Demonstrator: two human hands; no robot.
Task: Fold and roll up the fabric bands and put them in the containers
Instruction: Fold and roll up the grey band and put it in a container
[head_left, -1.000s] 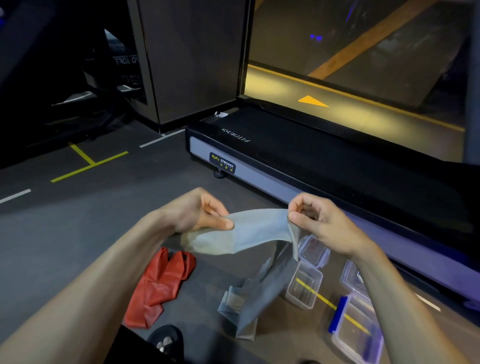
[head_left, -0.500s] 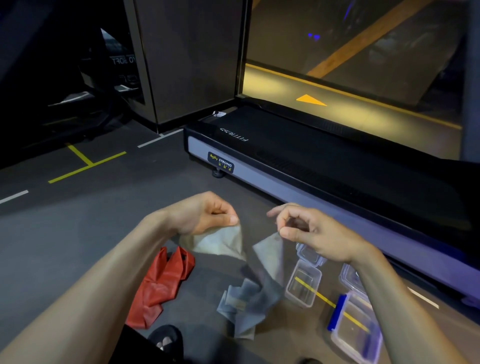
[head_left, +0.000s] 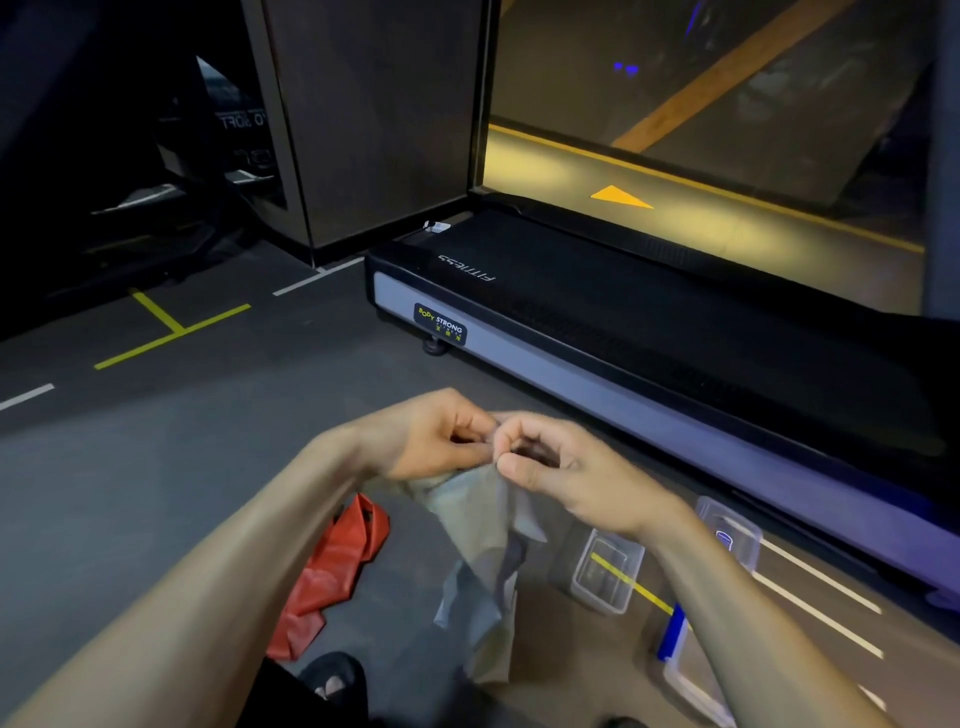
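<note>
Treadmill (head_left: 649, 332) runs along the far side of the grey floor (head_left: 156, 467), right of frame.

Grey band (head_left: 480, 525): upper end held in the air in front of the person, the rest hanging down with its tail bunched on the floor. Both ends look brought together at the top, so the first fold is in hand; no roll started.

Red band (head_left: 332, 571): lying crumpled on the floor, left of the grey one. Untouched, not folded.

Left hand (head_left: 431, 436): fingers curled, pinching the top edge of the grey band. Right hand (head_left: 561, 478): fingers curled, pinching the same edge, touching the left hand.

Containers: one clear box (head_left: 605, 574) open on the floor just right of the hanging band, looks empty. A second (head_left: 730, 532) beyond it, near the treadmill; contents unclear. A third with a blue clip (head_left: 672, 631) at lower right, partly hidden by the right forearm.

Progress, as judged: early. No band is rolled or boxed. Left to do: finish folding grey, roll it, box it; then red the same.
</note>
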